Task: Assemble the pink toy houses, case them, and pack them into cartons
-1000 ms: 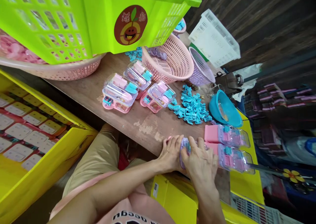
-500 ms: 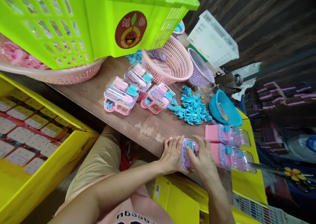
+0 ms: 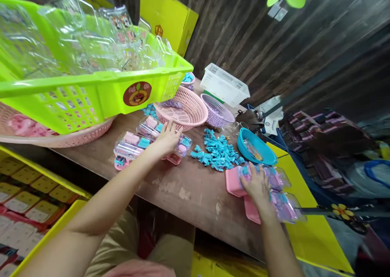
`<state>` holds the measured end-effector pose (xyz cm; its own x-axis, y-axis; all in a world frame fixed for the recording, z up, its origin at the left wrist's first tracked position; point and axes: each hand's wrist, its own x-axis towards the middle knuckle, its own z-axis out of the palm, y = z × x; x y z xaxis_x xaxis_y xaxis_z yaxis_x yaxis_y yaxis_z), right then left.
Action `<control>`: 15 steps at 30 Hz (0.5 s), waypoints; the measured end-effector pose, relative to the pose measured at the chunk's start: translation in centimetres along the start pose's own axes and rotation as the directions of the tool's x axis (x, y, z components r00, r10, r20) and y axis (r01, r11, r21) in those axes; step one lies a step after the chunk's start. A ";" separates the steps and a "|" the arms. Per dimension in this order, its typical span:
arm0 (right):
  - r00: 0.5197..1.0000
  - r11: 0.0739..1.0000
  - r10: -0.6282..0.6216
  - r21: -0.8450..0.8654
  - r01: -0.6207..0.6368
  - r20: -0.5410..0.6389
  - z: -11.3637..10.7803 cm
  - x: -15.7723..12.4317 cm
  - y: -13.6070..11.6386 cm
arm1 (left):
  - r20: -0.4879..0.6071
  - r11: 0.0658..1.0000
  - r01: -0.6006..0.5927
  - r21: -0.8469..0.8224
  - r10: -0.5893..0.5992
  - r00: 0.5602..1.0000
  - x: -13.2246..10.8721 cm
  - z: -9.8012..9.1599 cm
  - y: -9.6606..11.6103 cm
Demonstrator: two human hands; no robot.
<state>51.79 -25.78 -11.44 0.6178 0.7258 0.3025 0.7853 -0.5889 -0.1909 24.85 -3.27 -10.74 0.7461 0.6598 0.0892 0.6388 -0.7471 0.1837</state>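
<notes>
My left hand (image 3: 166, 138) reaches far forward, fingers spread, and rests on a clear-lidded pink toy case (image 3: 182, 147), the rightmost of three cases grouped on the wooden table (image 3: 183, 189). The other two cases (image 3: 129, 149) lie just left of it. My right hand (image 3: 257, 185) lies flat, fingers stretched, on top of two pink-and-clear cases (image 3: 233, 181) at the table's right end. A purple-tinted case (image 3: 284, 208) shows, blurred, beyond my wrist. A heap of small blue plastic pieces (image 3: 216, 151) lies between my hands.
A green crate (image 3: 91, 94) of clear plastic lids overhangs a wide pink basket (image 3: 61, 136) at left. Behind stand a pink basket (image 3: 183, 108), a purple basket (image 3: 216, 114), a white crate (image 3: 224, 83) and a blue bowl (image 3: 258, 147). A yellow carton (image 3: 45, 187) of packed items is lower left.
Both hands were together on a purple case at the table's near edge. Now my left hand has reached forward to the far cases and my right hand has moved right onto the stacked ones. The camera tilted up.
</notes>
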 end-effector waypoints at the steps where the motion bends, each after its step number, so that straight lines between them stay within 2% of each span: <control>1: 0.998 0.998 -0.038 0.040 0.040 -0.058 0.3 -0.5 -1.0 | 0.031 1.000 0.015 0.026 -0.016 0.999 0.1 0.1 0.2; 2: 0.992 0.992 -0.086 0.089 0.094 -0.089 0.7 -1.4 -2.3 | 0.039 0.999 0.031 0.041 -0.033 0.999 -0.1 0.3 0.6; 4: 0.986 0.959 -0.158 0.230 0.166 -0.051 1.7 -3.9 -5.4 | 0.013 0.996 0.073 0.054 -0.074 0.997 -1.2 0.7 2.3; 6: 0.984 0.885 -0.167 0.449 0.122 0.061 2.7 -6.2 -8.2 | 0.009 0.994 0.108 0.026 -0.108 0.994 -3.0 1.0 4.6; 8: 0.974 0.799 -0.137 0.602 -0.001 0.182 3.3 -7.3 -10.2 | 0.042 0.994 0.091 -0.058 -0.089 0.995 -5.1 1.5 7.0; 10: 0.966 0.763 -0.109 0.643 -0.069 0.233 3.6 -7.1 -11.0 | 0.061 0.979 0.025 -0.200 -0.013 0.998 -6.8 2.5 8.8; 12: 0.966 0.783 -0.102 0.618 -0.070 0.239 3.4 -6.2 -10.9 | 0.023 0.919 -0.046 -0.391 0.060 0.998 -7.7 4.1 9.5; 15: 0.949 0.842 -0.113 0.535 -0.065 0.293 2.8 -5.3 -10.3 | -0.033 0.724 -0.110 -0.681 0.119 0.992 -7.7 7.2 9.4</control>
<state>40.58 -22.56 -13.65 0.5093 0.8599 0.0348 0.6424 -0.3529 -0.6803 26.52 -15.95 -16.72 0.8100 0.5687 0.1431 0.2530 -0.5590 0.7896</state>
